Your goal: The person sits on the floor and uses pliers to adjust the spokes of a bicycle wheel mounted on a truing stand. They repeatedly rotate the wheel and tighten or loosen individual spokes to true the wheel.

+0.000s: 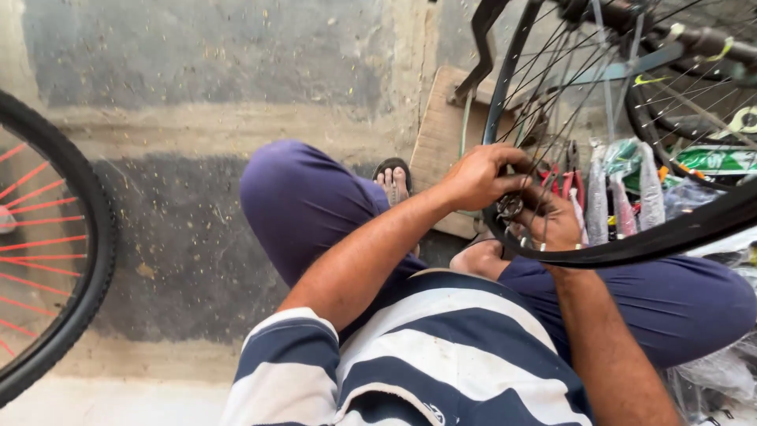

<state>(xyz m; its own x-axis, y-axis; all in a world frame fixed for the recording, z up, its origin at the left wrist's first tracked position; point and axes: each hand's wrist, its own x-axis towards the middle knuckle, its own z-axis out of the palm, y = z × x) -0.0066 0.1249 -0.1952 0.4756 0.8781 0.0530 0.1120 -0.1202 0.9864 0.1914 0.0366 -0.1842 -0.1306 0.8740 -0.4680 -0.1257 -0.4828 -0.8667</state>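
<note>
Keep left hand [479, 175] fingers tight on the bike wheel [631, 237] hub. Right hand [556, 221] fingers curled at spokes; grip hard to tell. Turn slowly.

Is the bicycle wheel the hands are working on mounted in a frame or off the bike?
Cannot tell: the wheel stands upright, and a frame part rises near it, but the hub is hidden behind both hands.

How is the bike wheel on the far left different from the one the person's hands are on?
The left wheel has bright red spokes; the wheel being handled has thin silvery ones. The left wheel stands apart with no hand near it, while the left hand grips the other's rim and the right hand reaches in among its spokes. The left wheel is cut off by the picture's edge; the handled wheel crosses the person's lap. Both carry black tyres.
</note>
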